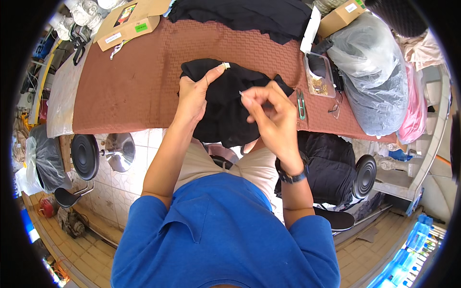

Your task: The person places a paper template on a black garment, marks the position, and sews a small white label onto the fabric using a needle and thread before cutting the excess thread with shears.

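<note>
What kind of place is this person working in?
Probably a small garment or tailoring workshop. The left hand holds a black garment on a brown table, with thread snips beside it, more black fabric piled behind, and big bags at the table's right end.

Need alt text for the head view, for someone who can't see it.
Seen from above, a person's left hand grips a black garment on a brown table while the right hand pinches something small and pale above it. Green-handled snips lie to the right.
</note>
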`<action>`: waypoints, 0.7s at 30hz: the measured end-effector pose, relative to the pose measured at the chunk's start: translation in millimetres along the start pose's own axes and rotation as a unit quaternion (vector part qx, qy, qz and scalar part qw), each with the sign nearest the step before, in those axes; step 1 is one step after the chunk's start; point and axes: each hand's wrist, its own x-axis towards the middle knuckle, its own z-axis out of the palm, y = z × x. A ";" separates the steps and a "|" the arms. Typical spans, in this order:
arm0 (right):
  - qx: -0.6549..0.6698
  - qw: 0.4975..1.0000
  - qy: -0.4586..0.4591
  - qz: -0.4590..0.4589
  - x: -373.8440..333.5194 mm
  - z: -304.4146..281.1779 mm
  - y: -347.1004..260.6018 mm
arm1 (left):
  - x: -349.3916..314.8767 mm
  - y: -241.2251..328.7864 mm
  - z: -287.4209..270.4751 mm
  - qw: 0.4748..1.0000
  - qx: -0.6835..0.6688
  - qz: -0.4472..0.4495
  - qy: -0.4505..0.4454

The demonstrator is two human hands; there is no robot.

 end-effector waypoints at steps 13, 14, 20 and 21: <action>-0.165 0.971 0.079 -0.153 28.8 17.0 24.5 | -14.9 3.0 14.1 0.998 -0.004 0.056 -0.027; -0.167 0.971 0.077 -0.152 29.0 16.7 24.5 | -14.5 2.3 14.2 0.998 -0.002 0.061 -0.027; -0.168 0.973 0.071 -0.144 30.4 15.3 26.3 | -13.9 -0.4 12.6 0.996 0.023 0.075 -0.031; -0.169 0.973 0.071 -0.144 30.5 15.4 26.0 | -13.8 -0.4 12.1 0.996 0.029 0.077 -0.031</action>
